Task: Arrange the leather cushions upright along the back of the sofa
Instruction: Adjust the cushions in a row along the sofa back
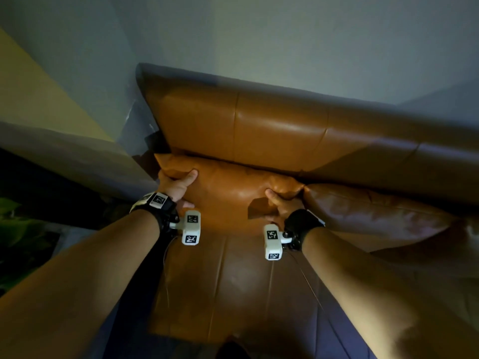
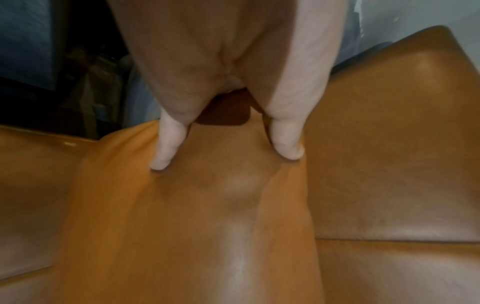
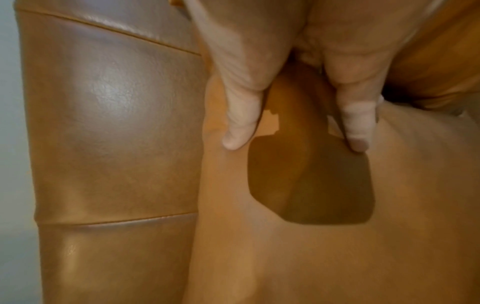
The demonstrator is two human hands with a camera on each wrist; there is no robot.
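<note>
A tan leather cushion sits at the left end of the sofa, its top edge against the backrest. My left hand grips its upper left corner, thumb on the front face. My right hand grips its upper right corner the same way. In the left wrist view the left hand pinches a fold of the cushion. The right wrist view shows my right hand squeezing the cushion beside the backrest. A second, darker cushion lies slumped to the right.
The sofa seat stretches toward me between my forearms. A grey wall rises behind the backrest. Left of the sofa are a dark gap and a low ledge. Something green lies at far left.
</note>
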